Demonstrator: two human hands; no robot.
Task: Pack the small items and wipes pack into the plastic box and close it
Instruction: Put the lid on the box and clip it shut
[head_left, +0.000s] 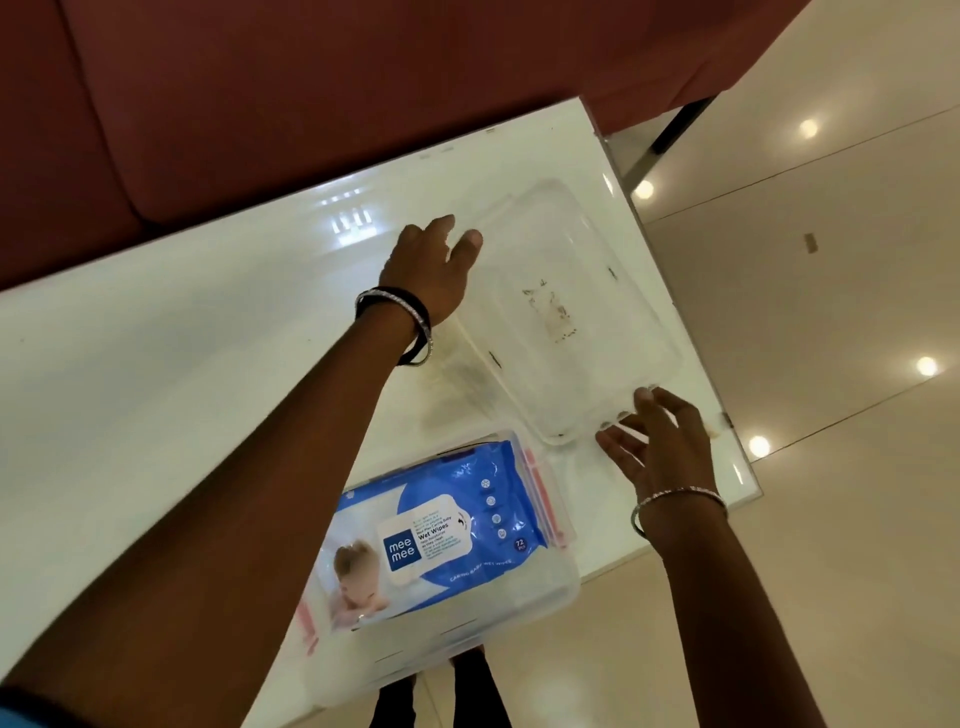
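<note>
A blue and white wet wipes pack (431, 535) lies inside the clear plastic box (561, 582) with pink side latches, at the near edge of the table. The clear lid (571, 312) lies beyond it on the table, towards the right corner. My left hand (431, 265) grips the lid's far left corner, thumb on top. My right hand (660, 441) holds the lid's near right corner with its fingertips under the rim. No small items are visible; the pack covers the box's inside.
The glossy white table (182, 364) ends close to the lid on the right (737, 457). A reddish-brown sofa (311, 104) stands behind it. Shiny beige floor (831, 312) lies to the right.
</note>
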